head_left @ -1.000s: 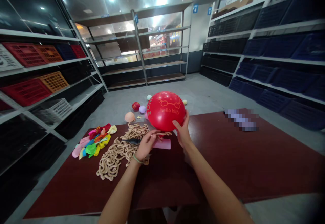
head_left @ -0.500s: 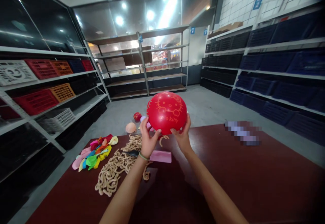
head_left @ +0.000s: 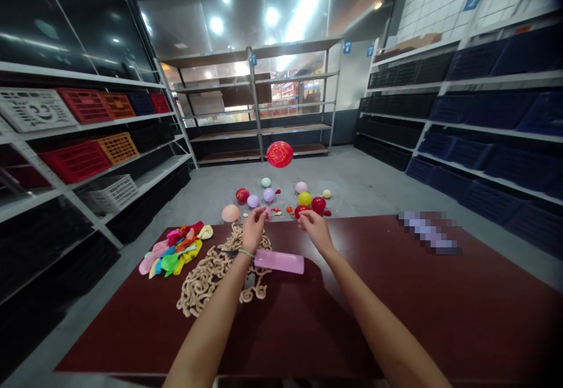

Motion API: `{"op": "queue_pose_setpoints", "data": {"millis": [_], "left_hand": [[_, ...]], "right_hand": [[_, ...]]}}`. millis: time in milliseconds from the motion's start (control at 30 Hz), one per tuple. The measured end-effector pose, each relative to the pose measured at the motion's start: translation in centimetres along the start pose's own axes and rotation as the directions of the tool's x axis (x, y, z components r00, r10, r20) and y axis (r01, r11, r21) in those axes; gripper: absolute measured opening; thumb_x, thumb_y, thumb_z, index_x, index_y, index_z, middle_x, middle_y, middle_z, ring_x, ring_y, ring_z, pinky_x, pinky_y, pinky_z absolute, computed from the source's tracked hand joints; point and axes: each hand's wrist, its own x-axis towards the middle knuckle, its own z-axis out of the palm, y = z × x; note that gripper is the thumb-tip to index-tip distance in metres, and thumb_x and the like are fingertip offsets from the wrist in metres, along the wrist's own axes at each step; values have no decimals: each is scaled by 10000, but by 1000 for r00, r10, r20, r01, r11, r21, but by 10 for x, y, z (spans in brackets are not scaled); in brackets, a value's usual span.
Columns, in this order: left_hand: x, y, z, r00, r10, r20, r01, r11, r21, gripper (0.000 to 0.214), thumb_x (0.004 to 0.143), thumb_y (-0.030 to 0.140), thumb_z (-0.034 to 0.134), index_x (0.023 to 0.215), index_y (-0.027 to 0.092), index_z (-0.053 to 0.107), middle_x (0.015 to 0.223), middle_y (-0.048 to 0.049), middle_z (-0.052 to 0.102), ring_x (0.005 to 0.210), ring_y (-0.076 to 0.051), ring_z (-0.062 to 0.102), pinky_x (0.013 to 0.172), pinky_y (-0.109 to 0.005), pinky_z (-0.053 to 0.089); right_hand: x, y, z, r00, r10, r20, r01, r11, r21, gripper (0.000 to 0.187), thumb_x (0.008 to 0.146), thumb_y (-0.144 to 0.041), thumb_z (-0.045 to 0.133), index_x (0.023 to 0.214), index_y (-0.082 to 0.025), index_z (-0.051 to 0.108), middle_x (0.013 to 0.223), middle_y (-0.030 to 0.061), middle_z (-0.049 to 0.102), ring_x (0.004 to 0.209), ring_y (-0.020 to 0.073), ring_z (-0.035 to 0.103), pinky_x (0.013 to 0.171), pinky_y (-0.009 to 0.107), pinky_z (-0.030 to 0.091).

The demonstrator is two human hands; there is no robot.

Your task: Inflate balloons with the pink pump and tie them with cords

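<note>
A dark red tabletop (head_left: 308, 323) stands in a shelf room; a round red balloon (head_left: 280, 154) hangs in the air.
The left hand (head_left: 254, 230) and right hand (head_left: 315, 230) curl loosely, holding nothing, near a flat pink box (head_left: 279, 262).

Ceiling lamps (head_left: 216, 24) glare overhead; wide-lens distortion bows the shelving (head_left: 88, 124) at the edges; corners darken.

The one head-worn camera looks forward and down from above the person's forearms (head_left: 206, 329), which rise from the bottom edge of the frame. Its wide view sits close over the dark red table (head_left: 281, 329), with the left hand (head_left: 254, 230) and right hand (head_left: 315, 230) just below the centre of the frame. Farther off, metal shelving (head_left: 259, 131) fills the upper centre and both sides.
</note>
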Motion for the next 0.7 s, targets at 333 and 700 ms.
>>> {"op": "queue_pose_setpoints", "data": {"millis": [333, 700], "left_hand": [[-40, -3, -55, 1000, 16, 4, -16, 995, 100, 285, 897, 371, 558, 1046, 170, 694, 848, -52, 718, 792, -178, 684, 729, -285, 548], [-64, -18, -171, 984, 96, -149, -24, 906, 423, 259, 928, 352, 532, 1037, 191, 704, 811, -32, 720, 766, -169, 677, 747, -273, 510]], "right_hand": [[-53, -24, 54, 945, -237, 224, 278, 945, -175, 192, 892, -323, 532, 966, -239, 688, 1035, 62, 713, 971, 234, 645, 924, 406, 484], [-73, -23, 135, 657, -451, 604, 712, 635, -300, 239, 965, -190, 456, 1077, -233, 663, 1056, 62, 688, 1036, 227, 603, 928, 381, 466]]}}
